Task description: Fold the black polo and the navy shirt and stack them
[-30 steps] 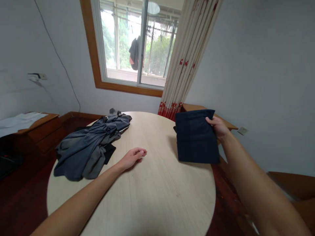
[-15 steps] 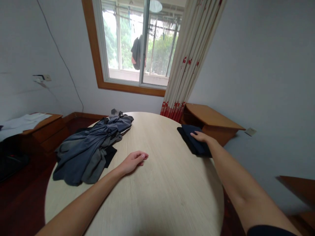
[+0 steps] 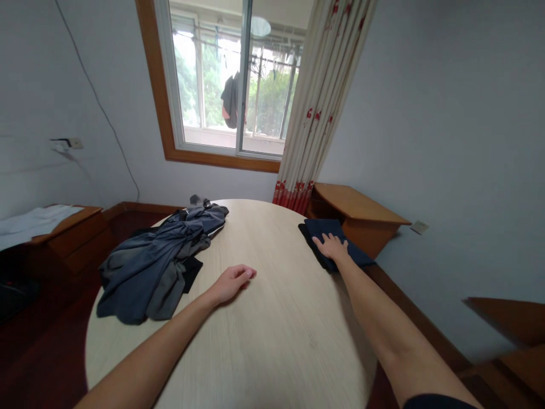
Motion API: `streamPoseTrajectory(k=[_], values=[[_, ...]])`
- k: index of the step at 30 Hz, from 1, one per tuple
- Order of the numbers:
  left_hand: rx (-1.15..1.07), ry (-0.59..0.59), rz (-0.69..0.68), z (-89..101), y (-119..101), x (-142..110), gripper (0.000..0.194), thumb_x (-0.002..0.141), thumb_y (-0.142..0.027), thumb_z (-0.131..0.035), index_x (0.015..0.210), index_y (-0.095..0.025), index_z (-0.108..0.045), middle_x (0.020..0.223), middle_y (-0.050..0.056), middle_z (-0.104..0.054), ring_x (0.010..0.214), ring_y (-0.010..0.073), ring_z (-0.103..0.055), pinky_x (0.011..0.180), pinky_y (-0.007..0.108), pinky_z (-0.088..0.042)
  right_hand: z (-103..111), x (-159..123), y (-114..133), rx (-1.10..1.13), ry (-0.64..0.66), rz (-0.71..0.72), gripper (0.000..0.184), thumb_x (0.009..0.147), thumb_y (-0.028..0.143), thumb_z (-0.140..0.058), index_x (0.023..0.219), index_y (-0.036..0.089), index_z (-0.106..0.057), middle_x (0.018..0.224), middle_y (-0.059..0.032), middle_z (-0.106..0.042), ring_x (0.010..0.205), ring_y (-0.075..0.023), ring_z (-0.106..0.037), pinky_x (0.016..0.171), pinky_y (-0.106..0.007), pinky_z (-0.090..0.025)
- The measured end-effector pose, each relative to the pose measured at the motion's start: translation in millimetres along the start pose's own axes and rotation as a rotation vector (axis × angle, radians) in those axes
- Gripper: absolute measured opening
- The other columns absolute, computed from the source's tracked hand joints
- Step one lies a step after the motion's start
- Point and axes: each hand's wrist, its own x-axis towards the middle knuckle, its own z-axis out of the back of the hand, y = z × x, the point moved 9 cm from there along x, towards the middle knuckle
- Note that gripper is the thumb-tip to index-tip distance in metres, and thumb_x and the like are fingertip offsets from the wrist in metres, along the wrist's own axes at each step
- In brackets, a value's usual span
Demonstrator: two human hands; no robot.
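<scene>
On the right side of the round table (image 3: 272, 341) lies a stack of folded dark clothes, a navy garment (image 3: 323, 227) on top of a black one (image 3: 309, 241). My right hand (image 3: 332, 247) rests on the navy garment with its fingers spread, gripping nothing. My left hand (image 3: 234, 281) is on the bare tabletop near the middle, its fingers curled together and nothing seen in them. To its left spreads a rumpled heap of blue-grey and dark grey clothes (image 3: 162, 255), apart from the hand.
Behind the table's right edge stands a brown wooden cabinet (image 3: 361, 204), beside a patterned curtain (image 3: 315, 113) and a window (image 3: 230, 85). At the left is a low wooden drawer unit (image 3: 80, 244) with white cloth (image 3: 38, 221) over it.
My right hand has shifted slightly left across the stack and now lies flat with fingers spread. More of the navy garment shows, reaching further right. My left hand stays in place.
</scene>
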Motion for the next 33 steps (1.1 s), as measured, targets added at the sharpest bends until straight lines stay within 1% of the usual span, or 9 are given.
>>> streamPoseTrajectory(k=[3, 5, 8, 10, 15, 18, 21, 25, 33], values=[[0.169, 0.009, -0.095, -4.9, -13.7, -4.8, 0.046, 0.084, -0.059, -0.064, 0.096, -0.016, -0.075, 0.095, 0.01, -0.073, 0.086, 0.0229, -0.064, 0.077, 0.034, -0.048, 2.6, -29.3, 43.5, 0.003, -0.09, 0.065, 0.069, 0.099, 0.05, -0.037, 0.153, 0.008, -0.038, 0.162, -0.0243, -0.026, 0.15, -0.0414, -0.019, 0.117, -0.065, -0.008], [0.337, -0.052, -0.198, -3.2, -30.5, -10.8, 0.039, 0.088, -0.053, -0.059, 0.089, -0.018, -0.076, 0.085, 0.008, -0.073, 0.077, 0.022, -0.063, 0.074, 0.034, -0.047, -10.5, -57.3, 88.4, 0.049, -0.074, 0.215, 0.065, 0.099, 0.048, -0.04, 0.153, 0.011, -0.04, 0.163, -0.0218, -0.026, 0.152, -0.0382, -0.018, 0.119, -0.062, -0.007], [0.496, -0.33, -0.375, 22.2, -64.7, -29.1, 0.032, 0.087, -0.046, -0.056, 0.074, -0.022, -0.073, 0.078, 0.008, -0.072, 0.073, 0.0229, -0.063, 0.072, 0.034, -0.047, -50.3, -98.9, 143.1, 0.128, 0.139, 0.35, 0.067, 0.096, 0.055, -0.044, 0.152, 0.017, -0.043, 0.162, -0.0187, -0.028, 0.15, -0.036, -0.025, 0.118, -0.058, -0.018], [0.557, -0.495, -0.468, 45.7, -85.5, -44.9, 0.03, 0.085, -0.043, -0.055, 0.068, -0.023, -0.07, 0.077, 0.009, -0.071, 0.076, 0.0247, -0.064, 0.075, 0.035, -0.048, -59.8, -116.9, 162.4, 0.162, 0.137, 0.381, 0.065, 0.098, 0.055, -0.041, 0.153, 0.019, -0.041, 0.164, -0.0165, -0.025, 0.152, -0.0346, -0.021, 0.119, -0.058, -0.016], [0.905, -0.748, -0.407, 107.8, -114.8, -61.5, 0.033, 0.088, -0.038, -0.046, 0.079, -0.02, -0.071, 0.09, 0.012, -0.073, 0.094, 0.0282, -0.065, 0.092, 0.039, -0.046, -55.1, -125.4, 161.4, 0.24, 0.083, 0.4, 0.061, 0.099, 0.05, -0.042, 0.15, 0.017, -0.045, 0.163, -0.0158, -0.029, 0.152, -0.0315, -0.022, 0.121, -0.055, -0.013], [1.145, -0.921, -0.154, 149.8, -110.2, -61.1, 0.035, 0.088, -0.038, -0.051, 0.11, -0.019, -0.07, 0.129, 0.014, -0.065, 0.125, 0.0336, -0.052, 0.11, 0.049, -0.032, -47.8, -118.3, 151.7, 0.295, 0.062, 0.446, 0.056, 0.097, 0.047, -0.049, 0.145, 0.018, -0.052, 0.159, -0.0139, -0.037, 0.149, -0.0282, -0.03, 0.122, -0.049, -0.018], [1.273, -0.917, 0.143, 182.0, -84.7, -55.1, 0.059, 0.084, -0.044, -0.059, 0.137, -0.016, -0.057, 0.152, 0.021, -0.044, 0.14, 0.0403, -0.035, 0.112, 0.059, -0.023, -44.0, -109.0, 145.3, 0.342, 0.027, 0.492, 0.05, 0.095, 0.043, -0.053, 0.138, 0.017, -0.06, 0.153, -0.0129, -0.047, 0.145, -0.0258, -0.039, 0.12, -0.044, -0.024], [1.335, -0.845, 0.213, 193.6, -68.0, -51.2, 0.058, 0.087, -0.042, -0.056, 0.138, -0.015, -0.057, 0.145, 0.02, -0.053, 0.132, 0.0386, -0.044, 0.107, 0.055, -0.032, -44.8, -100.6, 142.5, 0.378, -0.016, 0.526, 0.045, 0.093, 0.039, -0.056, 0.13, 0.016, -0.066, 0.146, -0.0126, -0.055, 0.139, -0.0243, -0.047, 0.118, -0.041, -0.03], [1.304, -0.87, 0.187, 192.9, -82.2, -53.7, 0.032, 0.09, -0.035, -0.049, 0.095, -0.02, -0.076, 0.111, 0.015, -0.072, 0.109, 0.0365, -0.057, 0.084, 0.046, -0.042, -43.8, -101.2, 143.1, 0.398, -0.021, 0.538, 0.042, 0.092, 0.037, -0.058, 0.128, 0.017, -0.068, 0.145, -0.0119, -0.056, 0.137, -0.0244, -0.048, 0.117, -0.041, -0.032]])
